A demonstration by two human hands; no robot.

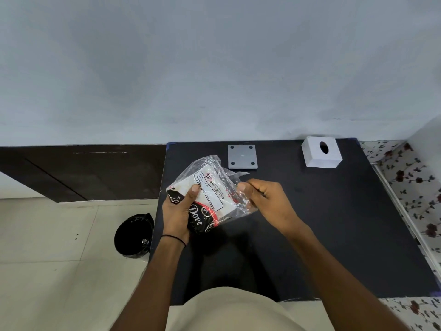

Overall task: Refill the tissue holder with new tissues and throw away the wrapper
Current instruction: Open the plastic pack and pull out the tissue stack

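Note:
A pack of white tissues (210,187) in a clear plastic wrapper with a black and red printed end is held above the black table (334,223). My left hand (177,211) grips the pack's printed end from the left, thumb on top. My right hand (265,199) pinches the loose clear wrapper at the pack's right side. The white cube tissue holder cover (321,151), with an oval hole, stands at the table's back right. Its grey square base plate (242,156) lies flat at the back, just beyond the pack.
A round bin lined with a black bag (133,235) stands on the tiled floor left of the table. A floral-patterned surface (415,187) borders the table on the right. A pale wall rises behind, with a dark wooden panel (83,170) at the left.

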